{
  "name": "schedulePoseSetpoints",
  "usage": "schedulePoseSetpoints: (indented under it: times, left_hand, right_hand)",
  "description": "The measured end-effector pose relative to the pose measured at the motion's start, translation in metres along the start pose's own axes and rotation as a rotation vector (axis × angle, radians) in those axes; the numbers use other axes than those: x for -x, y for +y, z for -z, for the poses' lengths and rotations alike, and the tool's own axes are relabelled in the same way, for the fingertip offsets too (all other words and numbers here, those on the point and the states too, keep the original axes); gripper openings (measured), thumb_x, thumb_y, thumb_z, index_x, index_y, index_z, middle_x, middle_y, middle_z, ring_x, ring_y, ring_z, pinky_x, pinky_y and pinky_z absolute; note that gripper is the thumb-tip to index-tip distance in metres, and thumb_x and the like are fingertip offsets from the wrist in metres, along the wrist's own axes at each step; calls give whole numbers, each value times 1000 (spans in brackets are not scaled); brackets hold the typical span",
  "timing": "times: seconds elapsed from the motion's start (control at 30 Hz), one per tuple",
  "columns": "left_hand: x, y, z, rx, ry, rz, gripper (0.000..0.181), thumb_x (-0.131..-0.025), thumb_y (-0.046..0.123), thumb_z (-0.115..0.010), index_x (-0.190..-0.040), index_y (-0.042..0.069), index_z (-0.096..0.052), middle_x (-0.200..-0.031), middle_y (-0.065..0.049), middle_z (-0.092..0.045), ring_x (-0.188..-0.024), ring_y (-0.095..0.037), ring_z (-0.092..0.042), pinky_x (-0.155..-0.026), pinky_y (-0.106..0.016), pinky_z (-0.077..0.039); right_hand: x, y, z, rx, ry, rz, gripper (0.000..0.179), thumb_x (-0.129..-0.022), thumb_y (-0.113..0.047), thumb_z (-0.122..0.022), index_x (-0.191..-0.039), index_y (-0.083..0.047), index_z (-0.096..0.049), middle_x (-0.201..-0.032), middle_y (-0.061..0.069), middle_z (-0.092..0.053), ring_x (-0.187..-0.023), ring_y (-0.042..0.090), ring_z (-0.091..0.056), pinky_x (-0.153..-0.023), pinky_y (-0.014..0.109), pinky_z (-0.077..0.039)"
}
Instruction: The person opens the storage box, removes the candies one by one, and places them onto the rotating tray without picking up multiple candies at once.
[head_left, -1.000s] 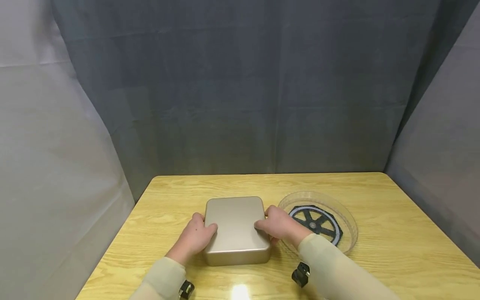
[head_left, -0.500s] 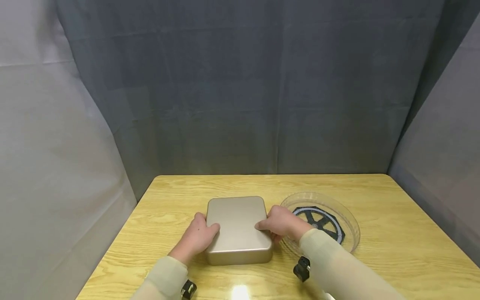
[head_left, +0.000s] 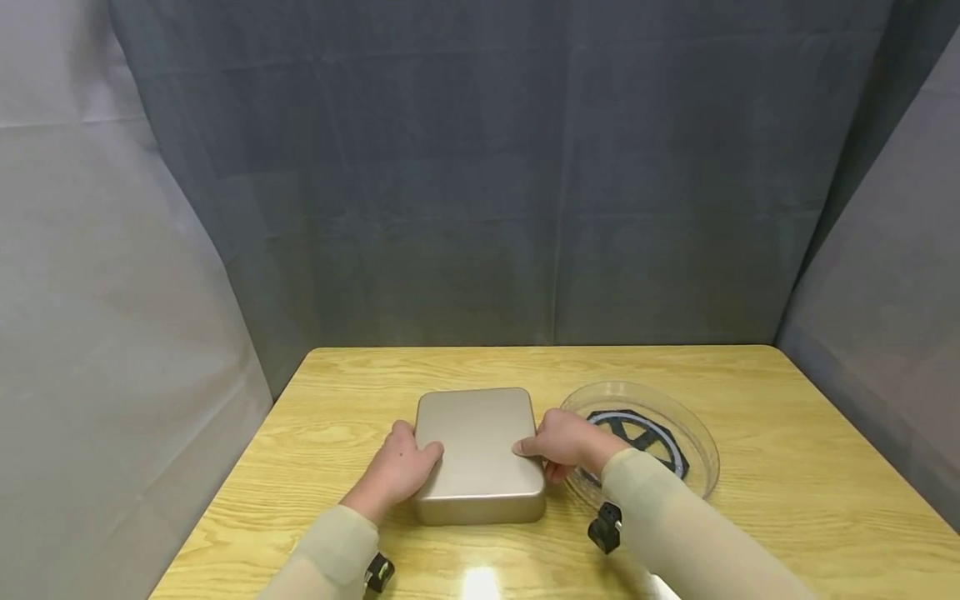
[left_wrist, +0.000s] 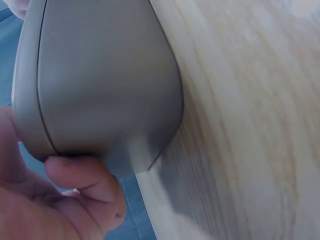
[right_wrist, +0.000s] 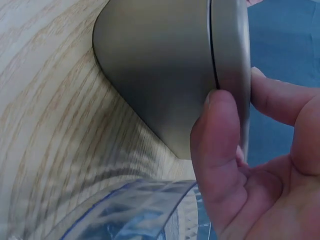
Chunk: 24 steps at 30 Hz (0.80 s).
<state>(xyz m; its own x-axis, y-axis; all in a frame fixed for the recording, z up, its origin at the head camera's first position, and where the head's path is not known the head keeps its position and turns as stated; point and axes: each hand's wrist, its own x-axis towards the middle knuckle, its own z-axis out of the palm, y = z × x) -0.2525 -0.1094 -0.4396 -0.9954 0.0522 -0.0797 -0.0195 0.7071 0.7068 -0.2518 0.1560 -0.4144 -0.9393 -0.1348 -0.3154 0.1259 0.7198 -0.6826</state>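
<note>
A champagne-coloured metal tin (head_left: 478, 450) with a lid (left_wrist: 30, 90) lies flat on the wooden table (head_left: 787, 492). My left hand (head_left: 397, 468) grips its left edge, thumb on the lid. My right hand (head_left: 564, 444) grips the right edge; in the right wrist view the thumb (right_wrist: 220, 150) presses the lid rim (right_wrist: 230, 60) with fingers curled round it. Both hands hold the tin (right_wrist: 155, 70) at the lid seam.
A clear round plastic dish (head_left: 693, 442) holding a black spoked wheel (head_left: 645, 433) sits just right of the tin, touching distance from my right wrist; its rim (right_wrist: 130, 210) shows in the right wrist view. Grey curtains enclose the table on three sides.
The tin and both hands have shifted slightly away from me on the table. The grips look the same.
</note>
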Motion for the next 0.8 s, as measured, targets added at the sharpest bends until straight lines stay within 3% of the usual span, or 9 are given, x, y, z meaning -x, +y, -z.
schedulePoseSetpoints:
  times: [0.3, 0.6, 0.8]
  left_hand:
    - [0, -4, 7, 3, -29, -17, 47, -94, 33, -63, -116, -5, -47, -98, -15, -59, -85, -26, -59, -70, -39, -53]
    - [-2, 0, 6, 22, 2, -32, 48, -94, 34, -61, -122, -3, -47, -111, -19, -61, -97, -27, -60, -85, -46, -52]
    - [-1, 3, 6, 15, -8, -39, 48, -95, 33, -61, -122, -4, -48, -110, -19, -61, -95, -27, -61, -82, -45, -53]
  right_hand:
    - [1, 1, -1, -53, -11, -4, 38, -91, -34, -75, -71, -6, -60, -67, 13, -64, -53, 21, -63, -56, 38, -58]
    - [6, -2, -1, -80, -24, 22, 47, -93, -32, -73, -59, -11, -48, -53, 8, -52, -45, 20, -61, -54, 41, -58]
    - [9, 0, -1, -111, -16, 28, 50, -93, -30, -73, -56, -13, -45, -51, 7, -51, -43, 19, -58, -53, 42, -58]
